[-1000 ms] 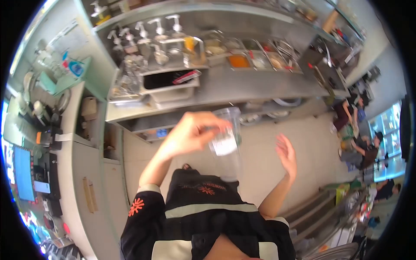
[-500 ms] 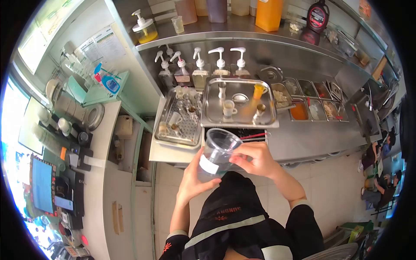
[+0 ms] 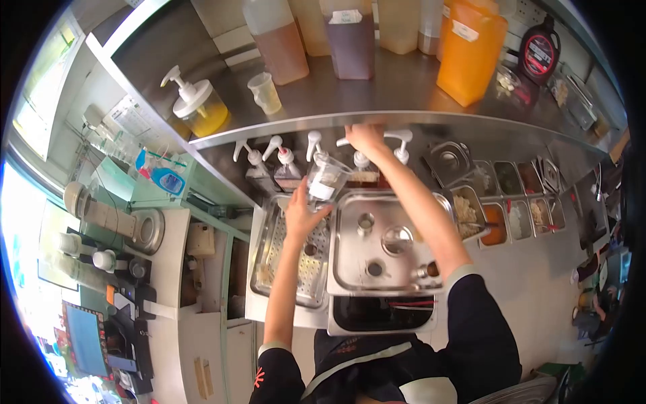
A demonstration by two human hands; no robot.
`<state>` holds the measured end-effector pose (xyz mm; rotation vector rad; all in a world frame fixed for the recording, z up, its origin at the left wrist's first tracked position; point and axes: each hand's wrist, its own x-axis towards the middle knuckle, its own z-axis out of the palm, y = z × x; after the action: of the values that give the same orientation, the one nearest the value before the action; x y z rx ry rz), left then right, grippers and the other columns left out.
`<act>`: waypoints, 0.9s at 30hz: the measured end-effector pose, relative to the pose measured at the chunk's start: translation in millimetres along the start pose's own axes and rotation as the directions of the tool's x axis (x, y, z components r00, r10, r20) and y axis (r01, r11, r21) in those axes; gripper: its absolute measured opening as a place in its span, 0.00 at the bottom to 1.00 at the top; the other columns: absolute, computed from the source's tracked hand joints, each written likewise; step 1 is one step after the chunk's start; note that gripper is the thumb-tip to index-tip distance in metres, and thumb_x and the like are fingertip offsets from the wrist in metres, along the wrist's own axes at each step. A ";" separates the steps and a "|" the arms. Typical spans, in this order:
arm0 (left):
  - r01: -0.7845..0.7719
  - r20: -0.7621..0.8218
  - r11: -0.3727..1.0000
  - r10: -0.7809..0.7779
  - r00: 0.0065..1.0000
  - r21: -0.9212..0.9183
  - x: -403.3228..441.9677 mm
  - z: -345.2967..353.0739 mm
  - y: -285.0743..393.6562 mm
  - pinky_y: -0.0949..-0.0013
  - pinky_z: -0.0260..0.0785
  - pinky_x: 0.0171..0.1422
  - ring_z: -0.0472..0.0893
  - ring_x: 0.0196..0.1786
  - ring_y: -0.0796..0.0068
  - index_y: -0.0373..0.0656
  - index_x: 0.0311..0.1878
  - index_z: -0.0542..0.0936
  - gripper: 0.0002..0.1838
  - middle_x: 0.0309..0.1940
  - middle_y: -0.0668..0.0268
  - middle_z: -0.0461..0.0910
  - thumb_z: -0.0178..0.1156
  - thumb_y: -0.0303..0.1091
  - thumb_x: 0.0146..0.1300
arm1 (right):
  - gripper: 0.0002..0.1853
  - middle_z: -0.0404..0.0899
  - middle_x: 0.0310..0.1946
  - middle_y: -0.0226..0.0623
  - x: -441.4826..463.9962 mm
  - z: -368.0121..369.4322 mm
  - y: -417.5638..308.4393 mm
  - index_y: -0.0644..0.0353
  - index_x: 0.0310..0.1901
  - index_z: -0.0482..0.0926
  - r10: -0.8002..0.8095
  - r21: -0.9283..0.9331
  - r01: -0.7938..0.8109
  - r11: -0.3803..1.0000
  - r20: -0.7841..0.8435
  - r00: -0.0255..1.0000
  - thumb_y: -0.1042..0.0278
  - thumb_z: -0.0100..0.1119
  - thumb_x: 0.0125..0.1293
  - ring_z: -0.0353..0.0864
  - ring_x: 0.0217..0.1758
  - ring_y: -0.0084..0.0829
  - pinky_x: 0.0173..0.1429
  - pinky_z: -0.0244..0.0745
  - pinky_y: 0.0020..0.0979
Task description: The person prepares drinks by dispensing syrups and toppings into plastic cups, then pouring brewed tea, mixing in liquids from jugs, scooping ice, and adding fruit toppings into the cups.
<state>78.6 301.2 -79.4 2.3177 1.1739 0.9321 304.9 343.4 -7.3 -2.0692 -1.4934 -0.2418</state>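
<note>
My left hand is wrapped round a clear plastic cup with a white label, tilted and held up in front of the pump bottles. My right hand reaches across the steel tray and is closed over the white pump top of a syrup bottle; part of that pump is hidden by the fingers. The cup's mouth is close to this pump's spout. More white pumps stand in the same row to the left, and another pump is just right of my hand.
A steel tray holds small measuring cups. Left of it lies a perforated tray. Food pans stand at the right. Above is a steel shelf with an orange jug and a yellow pump jar.
Both hands have moved forward from near my body. My left hand carries the cup to the pump row; my right hand has let go of the cup's rim and taken a pump top.
</note>
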 end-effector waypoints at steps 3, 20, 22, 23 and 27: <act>-0.083 -0.057 0.994 0.079 0.995 -0.065 37.6 33.3 -6.8 0.58 0.66 0.47 0.71 0.46 0.53 0.41 0.60 0.58 0.47 0.45 0.53 0.70 0.67 0.48 0.36 | 0.17 0.74 0.41 0.45 22.5 28.7 6.6 0.60 0.42 0.73 0.138 0.118 -0.141 0.983 0.031 0.990 0.59 0.49 0.52 0.71 0.47 0.44 0.49 0.63 0.45; -0.147 -0.123 0.982 0.132 0.984 -0.119 42.9 46.4 -19.7 0.58 0.62 0.50 0.69 0.48 0.55 0.43 0.57 0.62 0.43 0.47 0.57 0.67 0.68 0.44 0.33 | 0.09 0.77 0.24 0.44 12.6 41.7 24.4 0.63 0.24 0.77 -0.054 0.042 0.050 0.998 0.100 0.993 0.71 0.47 0.45 0.75 0.28 0.44 0.32 0.67 0.44; -0.144 -0.139 0.984 0.128 0.982 -0.109 45.5 46.0 -21.8 0.58 0.62 0.49 0.69 0.47 0.55 0.43 0.57 0.62 0.43 0.47 0.57 0.67 0.68 0.44 0.33 | 0.09 0.77 0.23 0.43 5.3 55.4 26.4 0.61 0.26 0.77 -0.092 0.015 0.095 0.995 -0.126 0.988 0.71 0.47 0.46 0.76 0.30 0.44 0.35 0.69 0.43; -0.162 -0.142 0.980 0.146 0.979 -0.115 46.0 46.1 -22.2 0.59 0.63 0.49 0.70 0.46 0.55 0.42 0.57 0.62 0.43 0.46 0.55 0.68 0.68 0.42 0.33 | 0.09 0.77 0.23 0.43 3.2 59.9 28.5 0.61 0.26 0.77 -0.104 0.015 0.107 0.994 -0.123 0.987 0.71 0.47 0.46 0.76 0.30 0.44 0.35 0.69 0.43; -0.175 -0.129 0.978 0.160 0.979 -0.115 46.9 43.1 -24.4 0.61 0.65 0.48 0.71 0.46 0.56 0.41 0.57 0.62 0.43 0.44 0.56 0.69 0.68 0.41 0.33 | 0.10 0.78 0.30 0.42 0.1 61.2 30.2 0.57 0.31 0.78 0.095 0.148 -0.151 0.977 0.331 0.939 0.69 0.47 0.48 0.77 0.36 0.43 0.41 0.70 0.40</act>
<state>115.5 352.0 -106.0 2.3131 0.9443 1.1842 321.6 370.2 -67.8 -2.1238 -1.4991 0.2802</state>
